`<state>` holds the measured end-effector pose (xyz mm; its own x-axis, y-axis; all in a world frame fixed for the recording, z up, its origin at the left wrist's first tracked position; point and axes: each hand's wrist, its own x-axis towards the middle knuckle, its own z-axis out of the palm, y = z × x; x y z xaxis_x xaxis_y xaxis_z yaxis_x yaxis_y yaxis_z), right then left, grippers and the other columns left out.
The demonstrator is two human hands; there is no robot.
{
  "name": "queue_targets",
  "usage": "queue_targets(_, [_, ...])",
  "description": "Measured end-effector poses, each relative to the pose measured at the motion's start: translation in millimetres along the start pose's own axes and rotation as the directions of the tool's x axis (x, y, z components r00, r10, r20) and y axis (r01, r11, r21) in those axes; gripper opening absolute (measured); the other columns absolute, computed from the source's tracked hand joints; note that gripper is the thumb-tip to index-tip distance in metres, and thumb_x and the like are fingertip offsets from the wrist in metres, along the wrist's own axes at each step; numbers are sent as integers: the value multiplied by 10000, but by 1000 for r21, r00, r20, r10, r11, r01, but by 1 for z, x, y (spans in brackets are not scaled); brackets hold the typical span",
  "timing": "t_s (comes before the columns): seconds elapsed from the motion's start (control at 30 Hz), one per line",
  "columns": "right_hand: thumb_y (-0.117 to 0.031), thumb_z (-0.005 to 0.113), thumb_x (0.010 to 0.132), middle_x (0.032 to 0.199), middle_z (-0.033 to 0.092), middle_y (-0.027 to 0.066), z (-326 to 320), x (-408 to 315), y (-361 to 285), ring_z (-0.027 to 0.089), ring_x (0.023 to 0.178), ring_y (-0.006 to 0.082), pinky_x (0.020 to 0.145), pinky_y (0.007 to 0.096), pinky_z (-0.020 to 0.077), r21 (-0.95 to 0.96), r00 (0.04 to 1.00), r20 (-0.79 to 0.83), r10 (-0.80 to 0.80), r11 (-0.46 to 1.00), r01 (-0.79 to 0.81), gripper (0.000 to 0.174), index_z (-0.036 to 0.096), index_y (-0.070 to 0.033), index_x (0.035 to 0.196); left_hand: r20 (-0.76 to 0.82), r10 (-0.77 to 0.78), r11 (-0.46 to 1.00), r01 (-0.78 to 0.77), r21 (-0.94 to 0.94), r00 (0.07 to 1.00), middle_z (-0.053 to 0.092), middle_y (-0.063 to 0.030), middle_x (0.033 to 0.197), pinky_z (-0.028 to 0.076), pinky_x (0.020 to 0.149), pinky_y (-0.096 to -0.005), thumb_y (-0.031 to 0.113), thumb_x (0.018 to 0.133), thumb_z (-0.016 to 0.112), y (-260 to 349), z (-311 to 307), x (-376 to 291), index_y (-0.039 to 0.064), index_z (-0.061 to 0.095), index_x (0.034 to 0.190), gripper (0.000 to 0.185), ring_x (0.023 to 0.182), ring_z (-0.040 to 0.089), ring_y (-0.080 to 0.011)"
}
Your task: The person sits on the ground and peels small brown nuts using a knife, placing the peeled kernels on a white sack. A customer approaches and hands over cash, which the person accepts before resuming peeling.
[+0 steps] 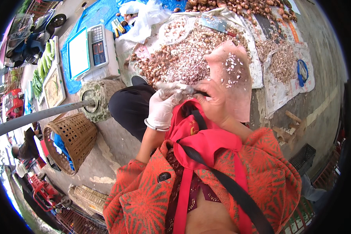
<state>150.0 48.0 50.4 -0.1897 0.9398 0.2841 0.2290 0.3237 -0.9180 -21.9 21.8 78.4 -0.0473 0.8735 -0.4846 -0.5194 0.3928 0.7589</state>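
My left hand (pixel 161 109) wears a thin white glove and a bangle at the wrist. Its fingertips pinch a small pale piece, mostly covered by the glove, so its kind is unclear. Bare, my right hand (pixel 213 101) grips the dark handle of a small knife-like tool (pixel 203 93), whose grey end meets the gloved fingers. Both hands are close together above my red apron (pixel 190 125). Just beyond them spreads a heap of pale and purplish peelings (pixel 190 63), with small brown corms (pixel 156 65) at its left. Pink cloth (pixel 237 99) scattered with peelings covers my right leg.
A cleaver (pixel 213 23) lies by a bag of peeled white pieces (pixel 177 29). Left are a digital scale (pixel 101 49), a stone base (pixel 98 90) with a metal pole (pixel 44 115), and a bamboo basket (pixel 76 134). A wooden stool (pixel 292 128) is at right.
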Motion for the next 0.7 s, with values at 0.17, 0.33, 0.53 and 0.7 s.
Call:
queue_targets(0.17, [43, 701, 720, 876, 604, 110, -4, -1, 13, 600, 813, 235, 714, 311, 485, -52, 992, -41, 119, 991, -121, 221, 637, -7, 926, -57, -19, 999, 21, 35, 998, 675, -83, 968, 517, 712, -245, 6, 833, 653, -1, -1, 0, -41, 611, 1112, 287, 820, 649, -149])
queue_targets(0.33, [51, 690, 722, 868, 600, 98, 0, 0, 12, 599, 811, 221, 719, 300, 486, -75, 996, -3, 86, 993, -86, 212, 639, -5, 920, -64, -13, 994, 20, 104, 998, 673, -97, 953, 521, 728, -245, -23, 811, 664, -2, -1, -1, -64, 597, 1118, 317, 817, 649, -142])
queue_targets(0.53, [66, 680, 720, 856, 598, 99, -1, 0, 5, 595, 795, 219, 715, 306, 479, -5, 1000, 6, 23, 1000, -23, 209, 636, -1, 914, -64, 125, 991, -120, 65, 990, 670, -102, 967, 525, 729, -245, -61, 805, 659, -5, 2, -2, -62, 590, 1123, 326, 821, 642, -145])
queue_targets(0.7, [48, 679, 760, 866, 599, 85, -8, 1, 13, 582, 798, 191, 724, 290, 472, 4, 992, -69, 106, 994, -106, 168, 619, 14, 913, -83, -9, 996, 17, 90, 997, 671, -110, 962, 537, 747, -264, -32, 821, 655, -1, -5, 0, -51, 589, 1131, 318, 851, 654, -171])
